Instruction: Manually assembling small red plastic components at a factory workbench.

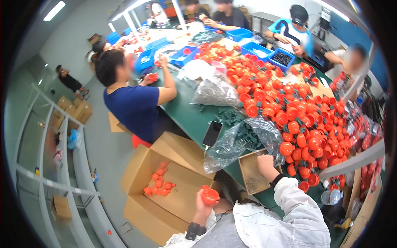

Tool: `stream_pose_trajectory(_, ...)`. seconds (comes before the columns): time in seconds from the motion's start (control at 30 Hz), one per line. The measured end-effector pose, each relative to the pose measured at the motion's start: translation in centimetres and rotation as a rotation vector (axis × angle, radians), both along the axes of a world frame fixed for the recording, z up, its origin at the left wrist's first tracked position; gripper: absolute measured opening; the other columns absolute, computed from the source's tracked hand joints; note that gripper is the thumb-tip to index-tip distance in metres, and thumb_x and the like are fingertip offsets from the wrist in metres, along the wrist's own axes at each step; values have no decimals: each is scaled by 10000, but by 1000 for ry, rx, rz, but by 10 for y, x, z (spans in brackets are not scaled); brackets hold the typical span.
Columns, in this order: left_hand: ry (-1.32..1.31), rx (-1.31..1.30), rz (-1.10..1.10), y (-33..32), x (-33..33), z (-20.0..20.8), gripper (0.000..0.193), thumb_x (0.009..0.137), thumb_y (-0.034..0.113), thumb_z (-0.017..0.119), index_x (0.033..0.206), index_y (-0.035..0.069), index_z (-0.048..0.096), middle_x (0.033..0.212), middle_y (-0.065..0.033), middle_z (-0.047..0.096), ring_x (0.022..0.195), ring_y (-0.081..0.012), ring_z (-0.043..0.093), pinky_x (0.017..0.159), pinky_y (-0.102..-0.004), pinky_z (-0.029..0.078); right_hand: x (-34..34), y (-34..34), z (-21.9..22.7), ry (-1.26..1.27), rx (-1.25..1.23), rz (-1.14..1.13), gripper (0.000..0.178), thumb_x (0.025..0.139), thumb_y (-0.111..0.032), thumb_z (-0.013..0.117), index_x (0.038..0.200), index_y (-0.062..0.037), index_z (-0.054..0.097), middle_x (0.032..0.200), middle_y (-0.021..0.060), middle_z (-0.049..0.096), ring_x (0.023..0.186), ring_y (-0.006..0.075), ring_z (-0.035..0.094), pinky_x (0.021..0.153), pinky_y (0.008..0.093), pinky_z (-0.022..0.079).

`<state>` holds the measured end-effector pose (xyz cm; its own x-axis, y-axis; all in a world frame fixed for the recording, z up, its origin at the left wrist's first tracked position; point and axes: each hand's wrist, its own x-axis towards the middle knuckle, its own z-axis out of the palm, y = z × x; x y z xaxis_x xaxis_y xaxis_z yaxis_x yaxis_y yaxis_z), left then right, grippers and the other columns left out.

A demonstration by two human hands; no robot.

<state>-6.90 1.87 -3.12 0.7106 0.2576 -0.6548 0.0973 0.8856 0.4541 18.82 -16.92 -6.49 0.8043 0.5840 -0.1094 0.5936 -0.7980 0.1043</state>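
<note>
left hand is wrapped around one orange cap, holding it up just over the near edge of the open carton on the floor. right hand is reaching into the little tray of small metal bits on the table edge, fingers curled down into it, honestly can't tell whether it's pinching anything or not

progress-wise I'd say it's early days: only a small cluster of finished caps sits in the carton bottom, most of the box floor is bare cardboard. meanwhile the pile of orange caps on the green table is huge, running from just beside the tray way back toward the far end, so loads left

room to move: the carton mouth is wide and its flaps are folded out, easy drop zone. around the tray it's tighter, a clear bag of dark green parts crowds it on the left and the pile touches it on the right. a phone lies right by the table edge near the bag. farther back a person in a blue shirt sits at the same table edge, well apart, and more people work round the far end with blue bins
</note>
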Motion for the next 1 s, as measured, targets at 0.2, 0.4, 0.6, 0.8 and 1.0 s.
stream_pose_trajectory(0.2, -82, -26, -126, -21, 9, 14, 400, 864, 324, 368, 1070, -2, 471, 987, -165, 580, 891, -332, 589, 781, -416, 488, 0, -11, -5, -24, 31, -41, 59, 638, -138, 617, 620, -94, 652, 681, 123, 635, 661, 251, 637, 565, 356, 489)
stream_pose_trajectory(0.4, -101, 155, -25, -14, 15, 17, 281, 880, 194, 399, 1052, -6, 496, 947, -100, 592, 867, -168, 591, 730, -309, 502, -11, -14, 20, 151, 465, -176, 106, 658, -132, 612, 718, -46, 592, 752, 176, 604, 731, 321, 603, 636, 404, 479)
stream_pose_trajectory(0.6, -191, 350, -91, -15, 43, 59, 266, 879, 152, 374, 1050, -17, 490, 938, -101, 591, 838, -151, 590, 748, -244, 475, -11, -19, 4, 329, 710, -143, 123, 645, -50, 590, 755, -1, 563, 712, 159, 607, 678, 289, 610, 624, 348, 486)
stream_pose_trajectory(0.8, -166, 404, -192, -25, 61, 52, 263, 872, 138, 370, 1047, -17, 491, 951, -102, 590, 839, -125, 577, 749, -247, 465, -21, -28, 10, 640, 918, -274, 281, 695, -64, 638, 946, 5, 531, 731, 117, 623, 670, 172, 616, 593, 291, 481)
stream_pose_trajectory(1.0, -125, 448, -221, -34, 79, 48, 247, 866, 130, 407, 1043, -15, 498, 957, -105, 597, 853, -125, 578, 760, -237, 457, -18, -30, 21, 851, 1020, -381, 204, 738, -46, 589, 935, 7, 575, 618, 81, 608, 566, 111, 583, 513, 246, 448)
